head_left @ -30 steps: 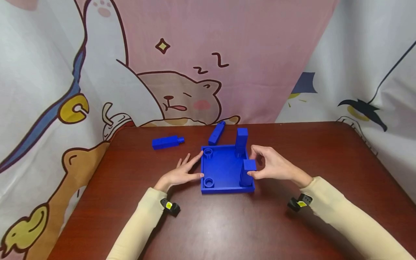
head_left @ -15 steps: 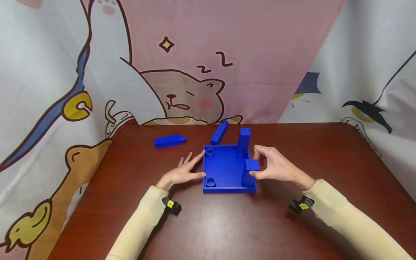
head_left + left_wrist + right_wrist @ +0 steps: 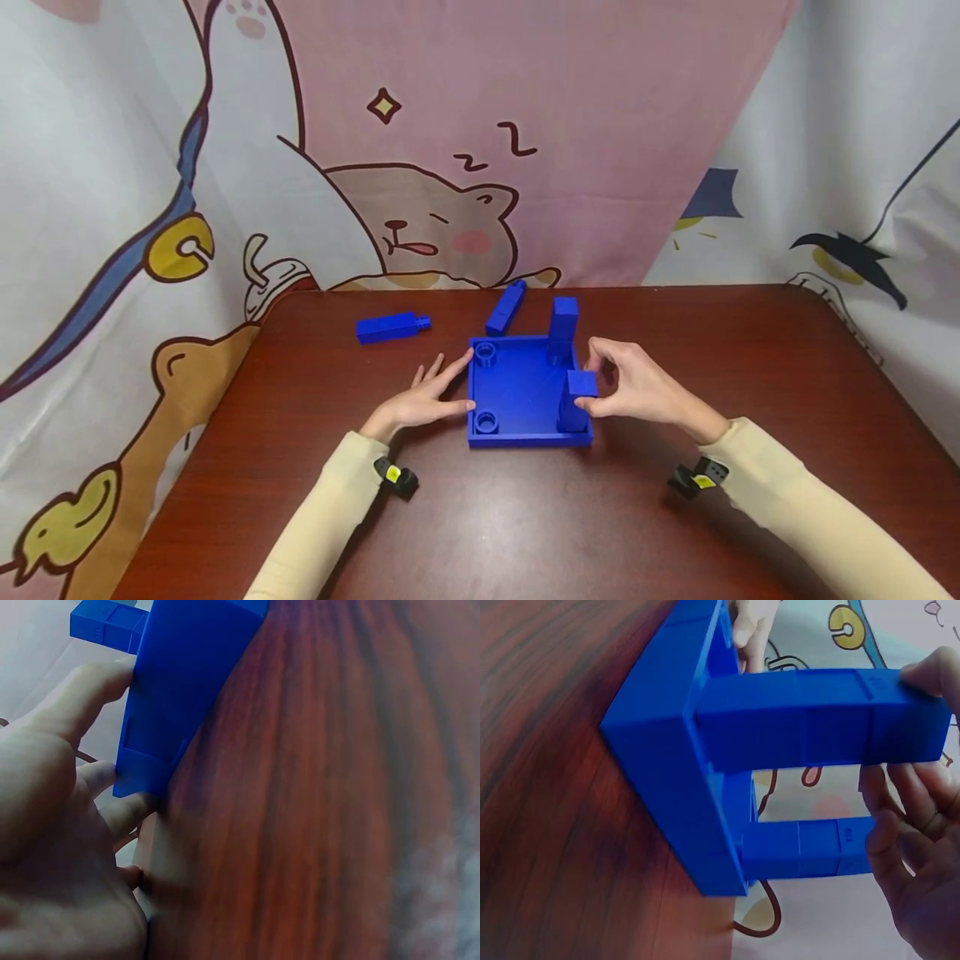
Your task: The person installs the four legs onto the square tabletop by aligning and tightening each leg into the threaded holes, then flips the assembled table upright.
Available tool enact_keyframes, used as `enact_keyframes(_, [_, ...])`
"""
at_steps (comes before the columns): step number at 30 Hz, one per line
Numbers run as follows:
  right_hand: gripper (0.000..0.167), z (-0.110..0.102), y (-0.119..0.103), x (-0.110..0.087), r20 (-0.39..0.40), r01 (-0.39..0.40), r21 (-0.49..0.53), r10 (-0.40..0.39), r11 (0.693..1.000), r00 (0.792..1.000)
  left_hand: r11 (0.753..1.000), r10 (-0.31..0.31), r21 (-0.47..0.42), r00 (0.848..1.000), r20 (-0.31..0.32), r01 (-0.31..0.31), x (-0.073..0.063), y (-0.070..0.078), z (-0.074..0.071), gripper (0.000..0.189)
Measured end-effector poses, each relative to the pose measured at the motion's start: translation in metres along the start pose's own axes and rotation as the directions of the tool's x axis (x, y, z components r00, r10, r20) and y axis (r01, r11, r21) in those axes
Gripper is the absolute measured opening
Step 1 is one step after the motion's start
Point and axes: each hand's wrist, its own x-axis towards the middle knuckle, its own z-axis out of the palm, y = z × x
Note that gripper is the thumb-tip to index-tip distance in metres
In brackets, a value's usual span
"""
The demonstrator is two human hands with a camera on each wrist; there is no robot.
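Observation:
A shallow blue square tray [image 3: 517, 392] lies on the table, with two blue square posts upright at its right corners. My right hand [image 3: 633, 387] pinches the near post [image 3: 573, 410] close to its top, thumb on one side and fingers on the other, as the right wrist view shows. The far post [image 3: 562, 329] stands untouched behind it. Spread against the tray's left wall, my left hand [image 3: 416, 407] touches it with thumb and fingertips. Round sockets show at the left corners, one far [image 3: 486, 354] and one near [image 3: 486, 422].
Two loose blue posts with narrow threaded-looking ends lie on the wooden table [image 3: 525, 517]: one [image 3: 386, 327] at the far left, the other [image 3: 506, 308] just behind the tray. A printed cartoon curtain [image 3: 585, 150] hangs along the table's back edge.
The head view has shifted slightly. Both hands keep their places, the right on the near post and the left at the tray's wall; nothing else visibly moves.

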Motion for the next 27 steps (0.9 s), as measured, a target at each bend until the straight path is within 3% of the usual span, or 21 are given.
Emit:
enact_keyframes(4, [0.037, -0.003, 0.001, -0.004, 0.014, -0.013, 0.005, 0.013, 1.000, 1.000, 1.000, 0.001, -0.005, 1.000, 0.003, -0.001, 0.000, 0.001, 0.000, 0.086])
enact_keyframes(9, [0.033, -0.012, 0.006, -0.007, 0.099, -0.056, 0.081, 0.048, 0.995, 0.994, 1.000, -0.002, -0.002, 1.000, 0.005, 0.002, -0.001, 0.001, -0.001, 0.086])
enact_keyframes(15, [0.029, -0.028, 0.022, -0.008, 0.158, 0.002, 0.229, -0.039, 0.974, 0.987, 1.000, -0.008, -0.006, 1.000, 0.007, 0.008, -0.003, 0.002, -0.002, 0.085])
enact_keyframes(20, [0.027, -0.036, 0.040, -0.002, 0.114, 0.047, 0.190, -0.070, 0.981, 0.991, 1.000, -0.007, 0.005, 1.000, 0.004, 0.007, -0.002, 0.002, -0.001, 0.085])
enact_keyframes(27, [0.025, -0.042, 0.064, 0.014, 0.128, -0.028, 0.152, 0.008, 0.988, 0.992, 1.000, -0.007, 0.007, 1.000, 0.002, 0.007, 0.000, 0.004, 0.000, 0.084])
